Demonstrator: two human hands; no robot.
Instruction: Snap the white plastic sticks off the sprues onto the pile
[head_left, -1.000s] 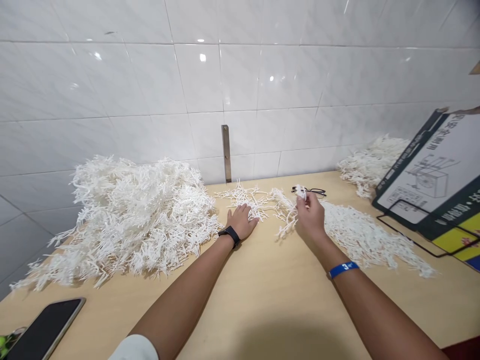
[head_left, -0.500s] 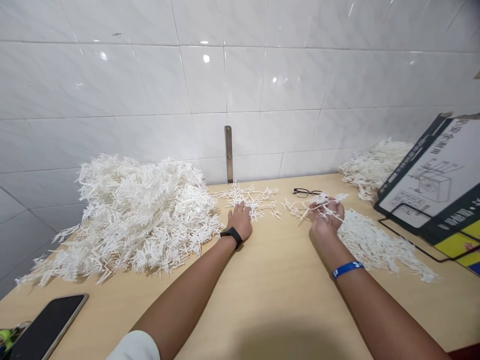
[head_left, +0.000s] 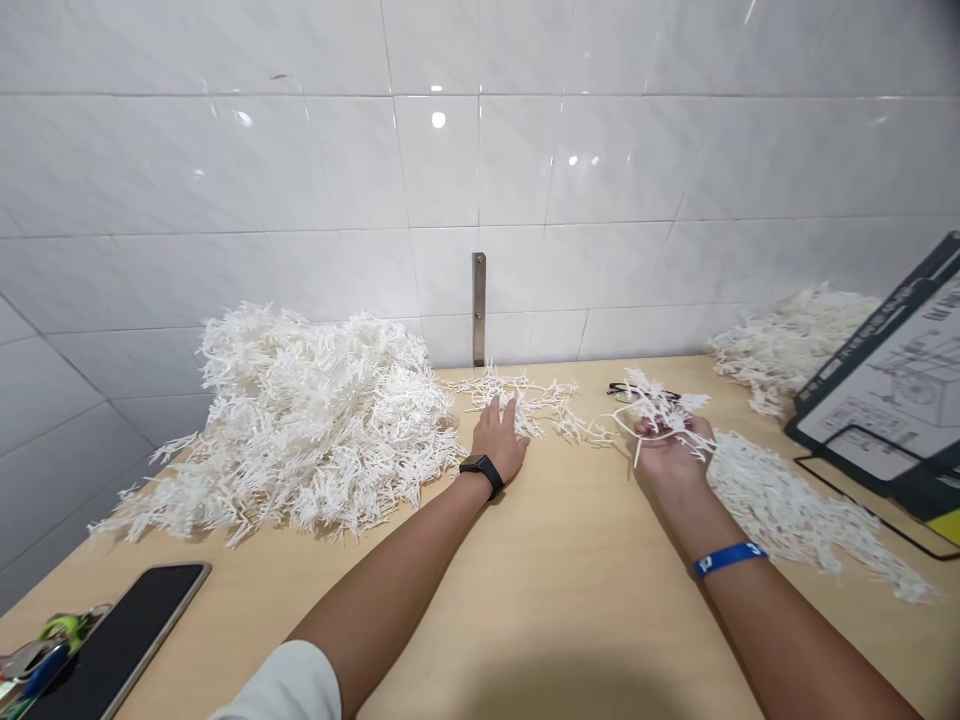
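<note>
Tabletop [head_left: 559, 560]: near its back edge, the left hand [head_left: 500, 443], spread loosely, rests at thin white strands [head_left: 531, 398], probably steadying them; toward the right edge, the right hand [head_left: 675, 455] grasps a white tuft [head_left: 654, 406], held up perhaps for separation.

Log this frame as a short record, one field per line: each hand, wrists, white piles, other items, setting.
Left hand: palm down at loose white strands
Right hand: holding a branching white cluster
Wrists: black band left, blue band right
White piles: large heap left; flat pile right; back pile partly behind the box
Other items: glasses, partly hidden; phone, lower left; printed box, cut off at right
Setting: light table, tiled wall
</note>
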